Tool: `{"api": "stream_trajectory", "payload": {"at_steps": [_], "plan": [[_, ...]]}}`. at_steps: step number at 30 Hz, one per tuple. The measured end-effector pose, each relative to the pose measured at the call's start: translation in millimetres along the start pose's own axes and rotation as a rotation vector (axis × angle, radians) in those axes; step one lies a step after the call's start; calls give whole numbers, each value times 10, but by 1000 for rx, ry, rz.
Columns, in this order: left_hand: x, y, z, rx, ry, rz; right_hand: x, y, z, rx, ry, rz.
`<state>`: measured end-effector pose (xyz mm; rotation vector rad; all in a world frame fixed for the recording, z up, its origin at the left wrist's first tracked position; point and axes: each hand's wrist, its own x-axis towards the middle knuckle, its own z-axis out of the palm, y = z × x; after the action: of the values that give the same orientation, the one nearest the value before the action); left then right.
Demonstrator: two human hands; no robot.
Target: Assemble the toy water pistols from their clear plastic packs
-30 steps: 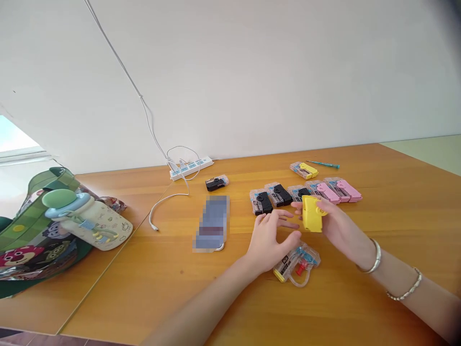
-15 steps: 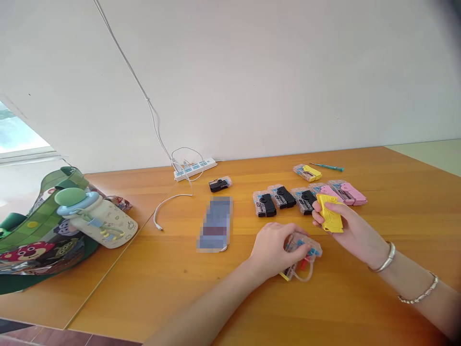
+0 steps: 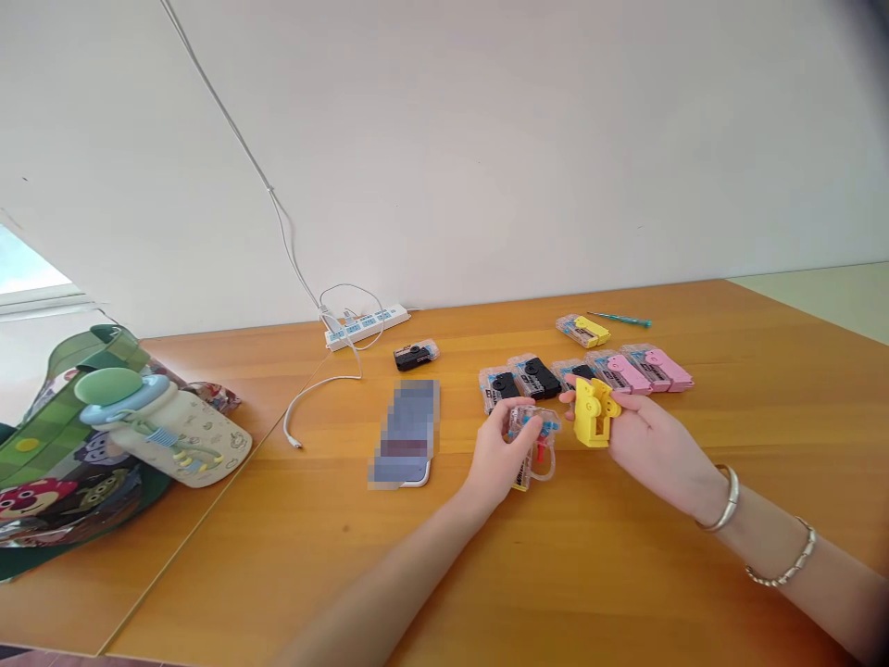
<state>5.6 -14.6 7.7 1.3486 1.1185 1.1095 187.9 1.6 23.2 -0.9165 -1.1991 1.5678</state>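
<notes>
Across the back of the wooden table (image 3: 292, 584), a white power strip (image 3: 368, 327) sits by the wall, its pale cable (image 3: 330, 379) curling forward onto the wood. There's a phone (image 3: 409, 431) lying well to the left of your hands, and beyond it one black toy (image 3: 415, 355) on its own. Closest to your working space is the row: two black toys (image 3: 536, 375) at the left end, a third black toy (image 3: 583, 372) partly hidden behind your right hand (image 3: 643, 435), then two pink toys (image 3: 658, 368) at the right. Behind them lie a yellow-and-clear toy (image 3: 584, 330) and a slim teal tool (image 3: 629, 320).

And now the hands! Your left hand (image 3: 498, 454) has its fingers and thumb closed around a clear water gun (image 3: 548, 431), its looped guard hanging toward you; whether it clears the table, I can't tell. Your right hand grips a yellow casing (image 3: 592, 417) at the fingertips, upright, just beside the gun and apart from it.

Over on the far left, a green bag (image 3: 69, 408) with cartoon prints stands next to a tilted, lidded bottle (image 3: 191, 435); what either holds, I can't make out. Inside the gun's see-through shell, blue parts show.
</notes>
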Motion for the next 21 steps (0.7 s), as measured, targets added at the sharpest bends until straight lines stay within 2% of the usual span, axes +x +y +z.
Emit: {"api": "stream_trajectory", "payload": {"at_steps": [6, 13, 17, 21], "plan": [[9, 64, -11, -154, 15, -44, -82, 1, 117, 32, -5, 1], [-1, 109, -20, -294, 112, -111, -90, 51, 101, 48, 95, 129], [-29, 127, 12, -304, 96, -93, -86, 144, 152, 45, 4, 151], [-70, 135, 57, -275, 104, -67, -136, 179, 240, -129, -111, 84]]}}
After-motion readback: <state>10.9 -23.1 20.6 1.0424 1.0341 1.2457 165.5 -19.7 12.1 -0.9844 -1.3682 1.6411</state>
